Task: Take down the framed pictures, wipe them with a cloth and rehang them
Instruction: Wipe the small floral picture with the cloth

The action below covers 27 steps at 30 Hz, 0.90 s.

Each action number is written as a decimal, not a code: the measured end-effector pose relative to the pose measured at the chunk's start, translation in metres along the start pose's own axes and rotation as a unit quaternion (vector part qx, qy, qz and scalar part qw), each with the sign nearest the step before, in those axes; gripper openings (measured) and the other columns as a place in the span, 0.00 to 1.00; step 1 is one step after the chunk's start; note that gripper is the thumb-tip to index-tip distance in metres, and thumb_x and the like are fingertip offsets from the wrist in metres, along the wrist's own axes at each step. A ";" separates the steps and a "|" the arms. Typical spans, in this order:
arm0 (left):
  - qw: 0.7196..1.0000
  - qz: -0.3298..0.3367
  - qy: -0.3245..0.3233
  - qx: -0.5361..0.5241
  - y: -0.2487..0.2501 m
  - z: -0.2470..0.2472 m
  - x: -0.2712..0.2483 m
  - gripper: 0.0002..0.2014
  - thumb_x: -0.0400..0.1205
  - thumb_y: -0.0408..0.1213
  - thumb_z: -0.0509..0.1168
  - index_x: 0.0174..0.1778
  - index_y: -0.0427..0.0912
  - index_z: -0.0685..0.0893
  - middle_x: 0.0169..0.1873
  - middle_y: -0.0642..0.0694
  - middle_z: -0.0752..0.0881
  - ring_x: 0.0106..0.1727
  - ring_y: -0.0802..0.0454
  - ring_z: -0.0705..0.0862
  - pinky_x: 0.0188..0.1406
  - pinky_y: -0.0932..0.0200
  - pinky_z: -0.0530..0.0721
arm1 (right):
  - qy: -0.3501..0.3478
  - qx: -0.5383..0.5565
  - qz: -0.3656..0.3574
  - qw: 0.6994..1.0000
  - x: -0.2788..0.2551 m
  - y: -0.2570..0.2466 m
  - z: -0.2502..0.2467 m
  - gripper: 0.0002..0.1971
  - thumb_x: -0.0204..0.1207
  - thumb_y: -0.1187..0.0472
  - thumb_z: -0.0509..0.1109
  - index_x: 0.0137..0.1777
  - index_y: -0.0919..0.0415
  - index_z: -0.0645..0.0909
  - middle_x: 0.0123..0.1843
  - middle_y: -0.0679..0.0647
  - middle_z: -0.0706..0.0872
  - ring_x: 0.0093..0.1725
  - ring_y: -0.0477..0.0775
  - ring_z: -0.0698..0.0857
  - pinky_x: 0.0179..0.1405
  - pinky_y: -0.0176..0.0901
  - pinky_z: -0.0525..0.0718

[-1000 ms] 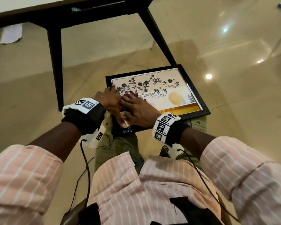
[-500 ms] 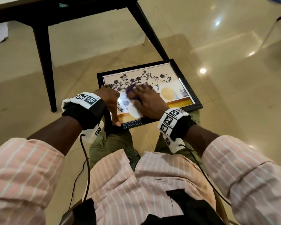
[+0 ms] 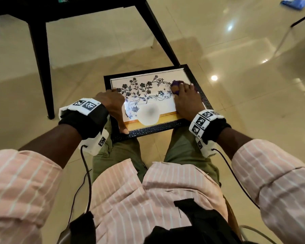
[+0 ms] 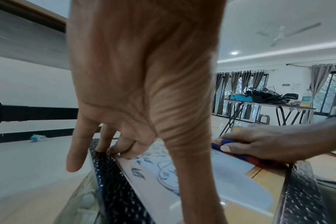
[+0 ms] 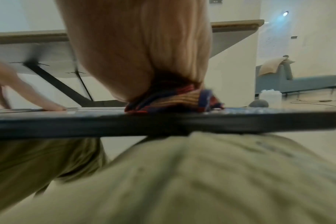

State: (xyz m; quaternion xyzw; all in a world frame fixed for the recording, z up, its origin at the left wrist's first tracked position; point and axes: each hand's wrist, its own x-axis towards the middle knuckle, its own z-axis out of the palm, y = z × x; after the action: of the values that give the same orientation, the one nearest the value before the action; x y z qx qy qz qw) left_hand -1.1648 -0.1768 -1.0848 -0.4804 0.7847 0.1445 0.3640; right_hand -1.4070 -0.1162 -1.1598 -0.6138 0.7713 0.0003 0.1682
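Observation:
A black-framed flower picture [image 3: 148, 128] lies flat across my knees, glass up. My left hand [image 3: 113, 104] holds its left side: bent fingertips [image 4: 113, 149] press on the far left corner of the frame and the thumb stretches along the glass toward me. My right hand [image 3: 187, 101] grips a bunched purple-and-red striped cloth [image 3: 175, 84] and presses it on the glass near the far right corner. In the right wrist view the cloth [image 5: 173, 100] sits squashed under the palm on the frame's edge [image 5: 220, 122]. Most of the cloth is hidden beneath the fingers.
A dark table stands just ahead, one leg [image 3: 40, 67] to the left and a slanted leg [image 3: 158, 37] reaching down to the picture's far edge. A blue rag [image 3: 294, 3] lies on the glossy tiled floor at far right.
My right hand has slid the cloth across the glass from the near left part to the far right corner. The left hand has stayed on the left side of the frame.

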 end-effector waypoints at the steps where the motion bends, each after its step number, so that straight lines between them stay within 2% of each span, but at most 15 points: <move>1: 1.000 0.004 0.003 -0.002 -0.001 0.000 0.000 0.59 0.45 0.70 0.80 0.69 0.38 0.75 0.70 0.41 0.74 0.70 0.40 0.71 0.68 0.45 0.77 | -0.004 -0.014 0.032 0.999 -0.008 -0.009 0.003 0.30 0.86 0.55 0.53 0.83 0.71 0.52 0.84 0.68 0.58 0.83 0.70 0.53 0.78 0.71 0.60; 3: 1.000 0.015 0.009 0.000 -0.006 0.002 0.001 0.61 0.45 0.72 0.78 0.69 0.36 0.74 0.71 0.40 0.73 0.69 0.41 0.70 0.70 0.46 0.75 | -0.034 -0.032 0.076 0.996 -0.023 -0.033 0.005 0.32 0.85 0.57 0.54 0.83 0.73 0.48 0.85 0.69 0.52 0.84 0.73 0.49 0.78 0.74 0.57; 5: 1.000 0.018 0.006 0.015 -0.009 0.005 0.000 0.68 0.49 0.71 0.79 0.79 0.34 0.63 0.79 0.36 0.64 0.78 0.38 0.62 0.79 0.44 0.66 | -0.055 -0.041 0.043 0.997 -0.032 -0.057 0.008 0.33 0.85 0.58 0.54 0.83 0.73 0.46 0.85 0.70 0.50 0.84 0.74 0.48 0.78 0.76 0.56; 7: 1.000 0.021 -0.003 0.003 -0.014 0.010 -0.002 0.74 0.52 0.68 0.80 0.85 0.36 0.46 0.85 0.36 0.49 0.85 0.38 0.48 0.84 0.43 0.54 | -0.063 -0.050 -0.048 0.996 -0.034 -0.077 0.012 0.34 0.84 0.58 0.56 0.84 0.70 0.46 0.85 0.69 0.50 0.84 0.74 0.47 0.78 0.76 0.55; 8: 1.000 0.024 -0.005 -0.011 -0.017 0.012 -0.004 0.76 0.51 0.68 0.80 0.85 0.37 0.43 0.85 0.37 0.45 0.85 0.39 0.44 0.85 0.43 0.51 | -0.071 -0.054 -0.103 0.991 -0.036 -0.088 0.012 0.34 0.84 0.57 0.57 0.84 0.69 0.46 0.86 0.67 0.49 0.84 0.74 0.46 0.79 0.76 0.55; 10: 0.998 0.039 0.005 -0.042 -0.024 0.017 -0.004 0.81 0.43 0.74 0.77 0.85 0.38 0.44 0.85 0.37 0.46 0.85 0.40 0.44 0.85 0.43 0.52 | -0.077 -0.051 -0.208 0.974 -0.041 -0.106 0.013 0.33 0.86 0.53 0.56 0.85 0.66 0.49 0.86 0.64 0.51 0.84 0.70 0.47 0.80 0.75 0.54; 12: 0.997 0.059 0.013 -0.050 -0.030 0.023 -0.003 0.86 0.35 0.81 0.70 0.85 0.38 0.46 0.85 0.37 0.47 0.85 0.39 0.44 0.85 0.43 0.53 | -0.063 -0.022 -0.305 0.950 -0.049 -0.117 0.018 0.30 0.87 0.50 0.54 0.84 0.63 0.55 0.86 0.61 0.57 0.85 0.65 0.52 0.80 0.70 0.57; 13: 0.997 0.062 0.011 -0.052 -0.032 0.026 -0.004 0.86 0.36 0.80 0.70 0.85 0.37 0.44 0.85 0.36 0.44 0.86 0.40 0.42 0.85 0.44 0.51 | -0.058 0.003 -0.345 0.937 -0.052 -0.117 0.020 0.29 0.87 0.49 0.54 0.84 0.63 0.58 0.85 0.60 0.60 0.84 0.63 0.55 0.80 0.67 0.58; 15: 0.997 0.052 0.007 -0.053 -0.036 0.031 -0.006 0.81 0.47 0.73 0.76 0.85 0.35 0.38 0.85 0.36 0.37 0.85 0.42 0.37 0.86 0.47 0.46 | -0.071 0.070 -0.396 0.913 -0.052 -0.108 0.020 0.28 0.86 0.48 0.59 0.81 0.62 0.66 0.83 0.58 0.67 0.83 0.61 0.59 0.81 0.61 0.59; 16: 0.997 0.050 0.009 -0.054 -0.036 0.031 -0.006 0.79 0.51 0.70 0.78 0.84 0.35 0.37 0.84 0.37 0.36 0.85 0.42 0.35 0.85 0.48 0.45 | -0.083 0.105 -0.396 0.908 -0.052 -0.104 0.016 0.27 0.85 0.49 0.63 0.80 0.61 0.69 0.82 0.57 0.69 0.83 0.59 0.61 0.81 0.58 0.60; 18: 0.997 0.052 0.010 -0.052 -0.035 0.031 -0.006 0.78 0.52 0.70 0.77 0.84 0.35 0.36 0.84 0.37 0.35 0.85 0.43 0.34 0.85 0.48 0.43 | -0.091 0.158 -0.363 0.914 -0.051 -0.101 0.012 0.25 0.83 0.52 0.67 0.78 0.59 0.73 0.80 0.56 0.72 0.82 0.57 0.64 0.80 0.56 0.64; 21: 0.998 0.039 -0.015 -0.040 -0.029 0.030 -0.004 0.84 0.43 0.75 0.72 0.84 0.34 0.33 0.83 0.37 0.32 0.84 0.41 0.31 0.85 0.43 0.41 | -0.072 0.163 -0.394 0.901 -0.056 -0.105 0.020 0.23 0.81 0.55 0.69 0.74 0.59 0.77 0.78 0.55 0.76 0.79 0.58 0.69 0.76 0.54 0.69; 23: 0.999 0.029 -0.030 -0.029 -0.025 0.032 -0.003 0.86 0.39 0.76 0.71 0.83 0.35 0.31 0.83 0.37 0.29 0.83 0.40 0.28 0.84 0.39 0.42 | -0.130 0.186 -0.409 0.884 -0.053 -0.092 0.020 0.22 0.79 0.56 0.71 0.73 0.56 0.80 0.78 0.53 0.76 0.81 0.55 0.67 0.80 0.54 0.66; 25: 0.999 0.025 -0.024 -0.027 -0.023 0.032 -0.001 0.86 0.40 0.75 0.73 0.83 0.36 0.32 0.83 0.38 0.30 0.83 0.40 0.28 0.84 0.38 0.44 | -0.173 0.212 -0.369 0.888 -0.042 -0.074 0.011 0.22 0.77 0.57 0.74 0.71 0.55 0.81 0.77 0.52 0.76 0.82 0.50 0.65 0.83 0.55 0.62; 27: 1.000 0.012 -0.026 -0.012 -0.019 0.028 -0.001 0.85 0.43 0.74 0.76 0.84 0.35 0.33 0.83 0.38 0.31 0.84 0.39 0.30 0.84 0.36 0.46 | -0.168 0.203 -0.352 0.898 -0.039 -0.067 0.006 0.22 0.76 0.60 0.75 0.70 0.55 0.82 0.77 0.52 0.76 0.82 0.49 0.65 0.83 0.55 0.60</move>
State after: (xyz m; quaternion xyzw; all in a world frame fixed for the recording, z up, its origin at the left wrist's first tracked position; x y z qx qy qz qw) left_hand -1.1365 -0.1695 -1.1015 -0.4713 0.7789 0.1711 0.3767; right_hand -1.3348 -0.0942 -1.1419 -0.7887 0.4481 -0.1127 0.4056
